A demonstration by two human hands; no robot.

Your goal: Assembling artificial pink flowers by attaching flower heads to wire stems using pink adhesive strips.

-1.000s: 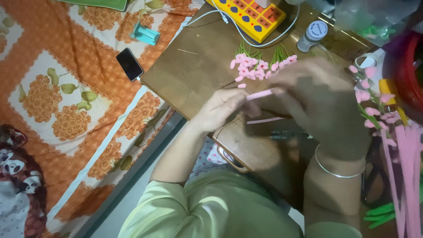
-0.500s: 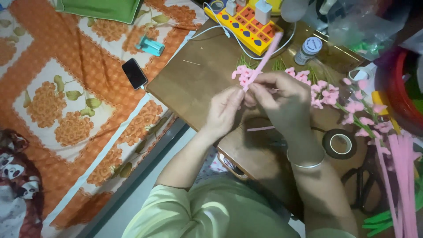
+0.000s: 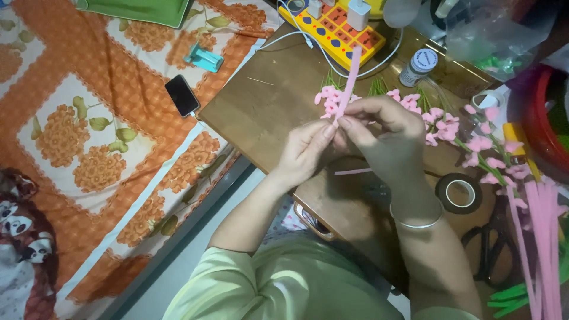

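A long, fuzzy pink pipe cleaner [image 3: 351, 80] stands almost straight up over the middle of the brown wooden table [image 3: 261, 112]. Its low end is pinched between both hands, and its top end points to the far side. The left hand [image 3: 305, 151] has its thumb and first fingers closed tight on the low end, just under the spot where the right hand [image 3: 382, 133] grips it. The right hand's fingers curl shut around the same bit, so the two hands touch. Held this close together, the hands can keep the soft stick steady and bend it; whether it is being twisted right now is hard to tell, since the fingers hide that part. A thin silver bangle [image 3: 415, 222] sits on the right wrist.

Just behind the hands lie small pink flowers with green stems [image 3: 441, 121], spread in a row toward the right, close by and easy to reach. A short pink piece [image 3: 354, 172] lies flat on the table under the hands. To the right sit a dark roll of tape [image 3: 459, 192] and black scissors [image 3: 492, 243]. A bunch of long pink pipe cleaners [image 3: 542, 237] lies at the right edge.

At the far side is a yellow power strip with white plugs [image 3: 338, 29], and near it a small jar with a white lid [image 3: 418, 65]. Left of the table, a black phone [image 3: 182, 95] rests on the orange flowered bedsheet [image 3: 89, 130].
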